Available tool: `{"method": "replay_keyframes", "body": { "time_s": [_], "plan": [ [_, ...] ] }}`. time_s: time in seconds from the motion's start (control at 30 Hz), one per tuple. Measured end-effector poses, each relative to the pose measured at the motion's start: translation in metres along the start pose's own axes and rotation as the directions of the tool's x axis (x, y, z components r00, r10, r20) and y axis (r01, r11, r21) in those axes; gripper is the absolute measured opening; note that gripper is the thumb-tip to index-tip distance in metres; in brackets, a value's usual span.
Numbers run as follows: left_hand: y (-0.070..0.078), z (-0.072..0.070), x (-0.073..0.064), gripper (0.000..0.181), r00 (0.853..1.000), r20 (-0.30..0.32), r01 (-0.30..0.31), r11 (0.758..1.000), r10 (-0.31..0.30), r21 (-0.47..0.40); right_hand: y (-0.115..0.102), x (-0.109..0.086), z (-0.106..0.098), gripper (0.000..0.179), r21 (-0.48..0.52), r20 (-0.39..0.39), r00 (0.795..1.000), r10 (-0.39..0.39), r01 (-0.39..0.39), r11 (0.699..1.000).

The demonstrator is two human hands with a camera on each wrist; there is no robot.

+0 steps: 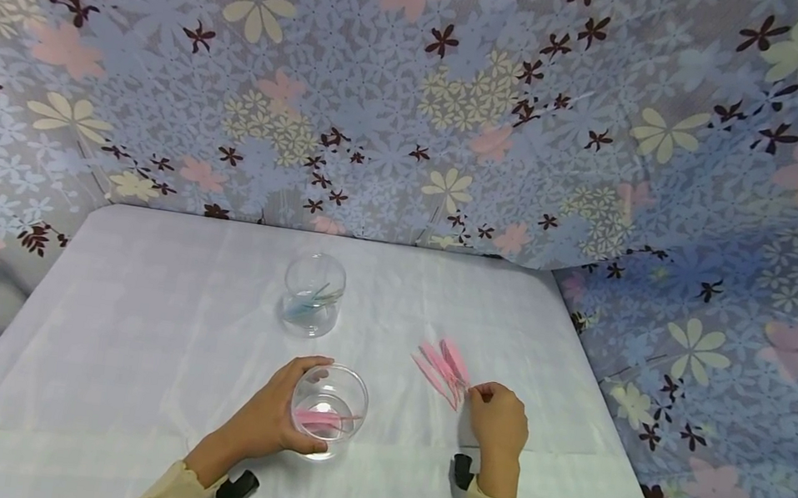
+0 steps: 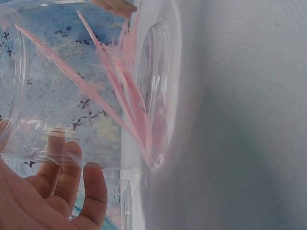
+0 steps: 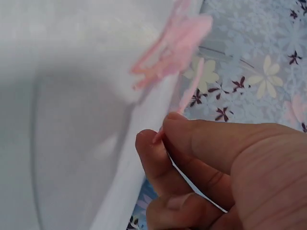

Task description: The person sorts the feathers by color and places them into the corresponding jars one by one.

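Note:
My left hand (image 1: 272, 411) grips a clear round jar (image 1: 362, 400), thumb on the near side and fingers curled round the far side. Inside it lie pink feathers (image 1: 318, 418), which the left wrist view shows leaning against the clear wall with frayed, thin quill ends. Between thumb and fingertip, my right hand (image 1: 501, 421) pinches the quill of one pink feather (image 3: 194, 82). Just beyond those fingertips, a small fanned group of pink feathers (image 1: 438, 367) lies on the white tablecloth.
A second clear jar (image 1: 315, 272) stands farther back, holding blue feathers (image 1: 307, 304). White cloth covers the table (image 1: 155, 318). Flowered fabric (image 1: 387, 113) hangs behind the table and along its right side.

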State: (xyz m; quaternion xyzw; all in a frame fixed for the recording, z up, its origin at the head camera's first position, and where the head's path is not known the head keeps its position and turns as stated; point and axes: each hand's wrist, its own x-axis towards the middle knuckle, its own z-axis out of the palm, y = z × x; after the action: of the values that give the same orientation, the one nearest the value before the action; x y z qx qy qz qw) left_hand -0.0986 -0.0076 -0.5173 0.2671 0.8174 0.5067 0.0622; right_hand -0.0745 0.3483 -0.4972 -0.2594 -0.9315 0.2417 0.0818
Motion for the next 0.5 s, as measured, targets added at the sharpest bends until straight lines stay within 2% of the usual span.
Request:
{"method": "replay_keyframes", "body": {
  "time_s": [0.17, 0.3, 0.5],
  "plan": [
    [0.000, 0.000, 0.000, 0.108, 1.000, -0.014, -0.018, 1.000, 0.018, -0.004, -0.001, -0.003, -0.014, 0.020, 0.029, -0.047, 0.999, -0.005, 0.006, 1.000],
    [0.000, 0.000, 0.000, 0.109, 0.999, -0.018, -0.029, 1.000, 0.029, -0.002, -0.005, -0.006, -0.024, 0.021, 0.054, -0.086, 0.996, -0.040, 0.045, 0.998],
    [0.000, 0.000, 0.000, 0.109, 0.999, -0.010, -0.033, 0.999, 0.033, -0.007, -0.017, -0.011, -0.034, 0.021, 0.171, -0.054, 0.989, -0.138, 0.145, 0.974]
  ]
}}
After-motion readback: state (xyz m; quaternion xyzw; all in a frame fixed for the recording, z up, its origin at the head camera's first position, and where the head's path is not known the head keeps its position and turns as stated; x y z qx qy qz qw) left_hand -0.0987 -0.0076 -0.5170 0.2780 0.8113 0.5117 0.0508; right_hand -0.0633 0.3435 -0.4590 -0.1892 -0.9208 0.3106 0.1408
